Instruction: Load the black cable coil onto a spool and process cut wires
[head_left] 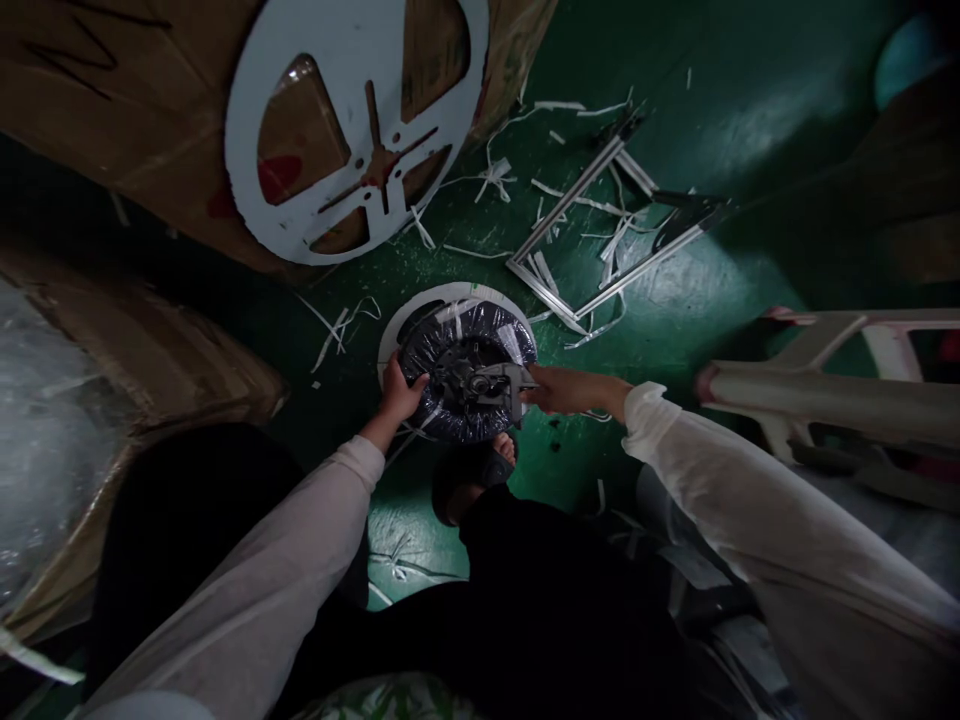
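Note:
A round dark reel wrapped in shiny black plastic film point(466, 350) rests on a white disc point(442, 297) on the green floor. My left hand point(399, 392) grips the reel's left edge, fingers curled over it. My right hand point(564, 388) reaches in from the right and holds a grey tool point(501, 380) against the reel's centre hub. Both arms wear pale long sleeves. My sandalled foot point(480, 472) sits just below the reel.
A large white reel flange point(352, 120) leans on cardboard boxes point(142, 110) at upper left. A metal frame point(600, 235) and scattered white strips point(495, 180) lie on the floor beyond. A pale plastic stool point(832, 385) stands at right. More cardboard point(135, 360) is at left.

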